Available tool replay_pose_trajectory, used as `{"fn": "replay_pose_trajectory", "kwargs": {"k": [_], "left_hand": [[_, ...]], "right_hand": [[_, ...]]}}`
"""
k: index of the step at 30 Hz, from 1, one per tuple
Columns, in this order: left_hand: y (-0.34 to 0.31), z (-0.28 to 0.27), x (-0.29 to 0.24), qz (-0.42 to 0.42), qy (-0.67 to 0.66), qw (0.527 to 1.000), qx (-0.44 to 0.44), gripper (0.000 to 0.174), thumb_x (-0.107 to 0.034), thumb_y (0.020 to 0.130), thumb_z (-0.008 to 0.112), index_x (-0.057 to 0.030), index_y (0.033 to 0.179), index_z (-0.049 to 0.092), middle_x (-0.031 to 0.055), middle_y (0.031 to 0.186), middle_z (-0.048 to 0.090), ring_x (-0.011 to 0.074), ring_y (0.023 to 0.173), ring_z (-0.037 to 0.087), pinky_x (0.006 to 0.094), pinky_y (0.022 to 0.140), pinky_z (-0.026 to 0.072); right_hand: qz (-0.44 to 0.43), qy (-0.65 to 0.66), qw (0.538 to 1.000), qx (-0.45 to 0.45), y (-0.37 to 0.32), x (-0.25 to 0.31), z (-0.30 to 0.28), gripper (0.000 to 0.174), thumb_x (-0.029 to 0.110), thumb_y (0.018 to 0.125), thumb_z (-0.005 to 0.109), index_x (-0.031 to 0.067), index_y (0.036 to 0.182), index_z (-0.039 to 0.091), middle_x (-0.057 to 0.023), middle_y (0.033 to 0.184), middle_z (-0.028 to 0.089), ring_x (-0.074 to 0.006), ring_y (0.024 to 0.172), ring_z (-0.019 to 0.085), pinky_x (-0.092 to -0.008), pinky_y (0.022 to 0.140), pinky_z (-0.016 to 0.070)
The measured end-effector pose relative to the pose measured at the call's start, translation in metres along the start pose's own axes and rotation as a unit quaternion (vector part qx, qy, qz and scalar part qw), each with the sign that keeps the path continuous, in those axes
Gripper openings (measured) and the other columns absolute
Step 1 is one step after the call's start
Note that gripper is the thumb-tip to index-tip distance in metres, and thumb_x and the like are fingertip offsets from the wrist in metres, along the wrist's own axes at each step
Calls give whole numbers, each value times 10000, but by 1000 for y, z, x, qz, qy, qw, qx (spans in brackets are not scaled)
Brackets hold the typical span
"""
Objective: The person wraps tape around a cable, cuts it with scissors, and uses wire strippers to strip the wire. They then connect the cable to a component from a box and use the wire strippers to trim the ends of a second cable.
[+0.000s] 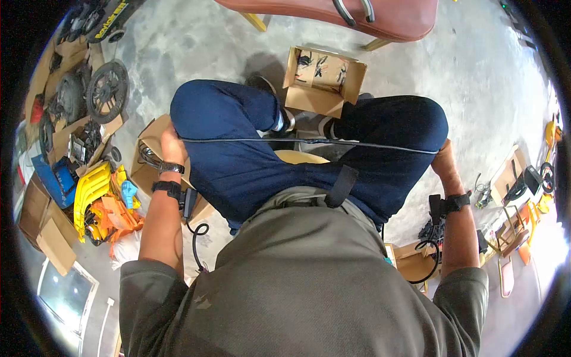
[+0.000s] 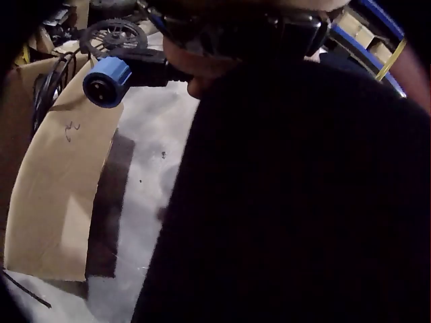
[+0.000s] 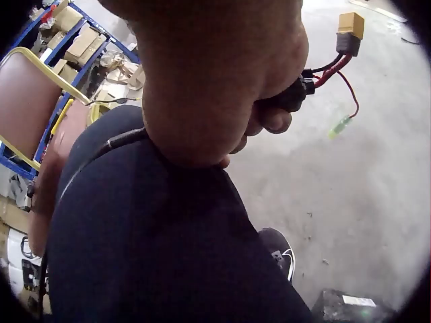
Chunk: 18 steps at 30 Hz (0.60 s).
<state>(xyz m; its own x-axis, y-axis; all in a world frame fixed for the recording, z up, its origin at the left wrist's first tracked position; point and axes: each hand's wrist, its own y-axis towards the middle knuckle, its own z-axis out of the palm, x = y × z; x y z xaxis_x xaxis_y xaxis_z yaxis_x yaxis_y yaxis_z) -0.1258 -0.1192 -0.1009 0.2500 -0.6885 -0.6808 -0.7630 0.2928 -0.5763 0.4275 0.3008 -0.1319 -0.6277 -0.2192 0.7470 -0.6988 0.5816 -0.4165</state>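
A thin black cable (image 1: 342, 141) stretches nearly straight across the person's lap, over both knees. My left hand (image 1: 173, 147) grips one end beside the left knee. In the left wrist view a round plug with a blue collar (image 2: 108, 82) sticks out past the fingers. At the right knee my right hand (image 1: 444, 163) holds the other end, its fingers curled round a black part (image 3: 289, 97) of the cable. From that part, red and black wires run to a yellow connector (image 3: 350, 25), and a thin red wire to a small greenish plug (image 3: 340, 126).
An open cardboard box (image 1: 315, 100) with small wired parts stands on the floor between the feet. Another carton (image 1: 146, 172) with cables sits by the left knee. A reddish-brown padded seat (image 1: 392, 21) is ahead. Wheels (image 1: 107, 89) and yellow plastic parts (image 1: 92, 196) lie at left.
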Motion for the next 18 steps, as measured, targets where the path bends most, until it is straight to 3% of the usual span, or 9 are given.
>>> {"fn": "replay_pose_trajectory", "kwargs": {"k": [2, 5, 7, 8, 10, 13, 15, 17, 18], "left_hand": [[6, 8, -7, -139, -249, 957, -53, 346, -83, 1025, 382, 57, 1262, 591, 153, 1250, 658, 236, 1125, 610, 374, 1012, 476], [8, -3, 14, 1, -78, 997, -13, 331, -34, 986, 424, 51, 1251, 604, 138, 1251, 664, 238, 1096, 630, 371, 980, 495], [5, -3, 10, 73, 100, 992, 4, 336, -14, 964, 439, 47, 1246, 611, 142, 1216, 685, 233, 1071, 644, 367, 958, 503], [1, -4, 6, 110, 186, 976, 9, 339, -4, 953, 447, 46, 1244, 614, 144, 1198, 695, 231, 1058, 651, 364, 947, 507], [16, -12, 30, 127, 198, 972, -8, 339, -9, 945, 445, 45, 1229, 622, 147, 1154, 713, 221, 1040, 657, 358, 933, 507], [36, -6, 34, 189, 262, 945, -56, 330, -39, 938, 439, 17, 1190, 645, 163, 1083, 731, 238, 980, 679, 364, 862, 519], [35, -5, 35, 222, 330, 913, -90, 325, -66, 935, 434, -11, 1159, 663, 178, 1034, 740, 261, 929, 697, 373, 798, 531], [26, -2, 30, 207, 289, 930, -86, 349, 12, 895, 440, -25, 1169, 653, 210, 988, 728, 320, 907, 712, 400, 770, 541], [15, 1, 22, 220, 266, 935, -84, 368, 43, 878, 445, -20, 1181, 644, 207, 979, 728, 322, 911, 715, 403, 779, 545]], "right_hand": [[0, 0, 1000, 3, -1, -2, -1, 77, -19, 828, 688, 13, 886, 728, -80, 920, 766, -113, 847, 660, -314, 742, 539], [5, -10, 1000, 12, -2, -15, -1, 77, 5, 846, 681, 6, 910, 723, -108, 921, 766, -125, 858, 673, -328, 747, 546], [-15, -16, 1000, 12, -3, -16, -2, 73, 9, 848, 681, -1, 908, 721, -99, 910, 766, -124, 840, 666, -329, 738, 547], [28, -10, 999, 25, -5, -13, -3, 71, 22, 852, 682, -6, 905, 719, -96, 905, 765, -124, 832, 662, -329, 734, 546], [93, -2, 995, 33, 4, -5, -5, 84, 50, 860, 684, -17, 900, 713, -90, 894, 762, -123, 817, 655, -329, 726, 544], [-15, 51, 998, -13, 7, -9, 2, 132, 94, 876, 668, -29, 911, 704, -114, 909, 764, -123, 834, 659, -330, 730, 540], [13, -39, 997, -65, 6, -10, -1, 144, 15, 859, 641, -17, 987, 697, -184, 927, 753, -144, 869, 683, -337, 748, 541], [40, -65, 992, -98, -3, 13, -3, 188, -17, 854, 624, -5, 1029, 691, -215, 920, 743, -151, 873, 691, -343, 751, 540], [41, -54, 994, -84, -7, 9, -4, 314, -47, 818, 655, 10, 1127, 666, -226, 1002, 725, -220, 932, 705, -366, 804, 542]]}}
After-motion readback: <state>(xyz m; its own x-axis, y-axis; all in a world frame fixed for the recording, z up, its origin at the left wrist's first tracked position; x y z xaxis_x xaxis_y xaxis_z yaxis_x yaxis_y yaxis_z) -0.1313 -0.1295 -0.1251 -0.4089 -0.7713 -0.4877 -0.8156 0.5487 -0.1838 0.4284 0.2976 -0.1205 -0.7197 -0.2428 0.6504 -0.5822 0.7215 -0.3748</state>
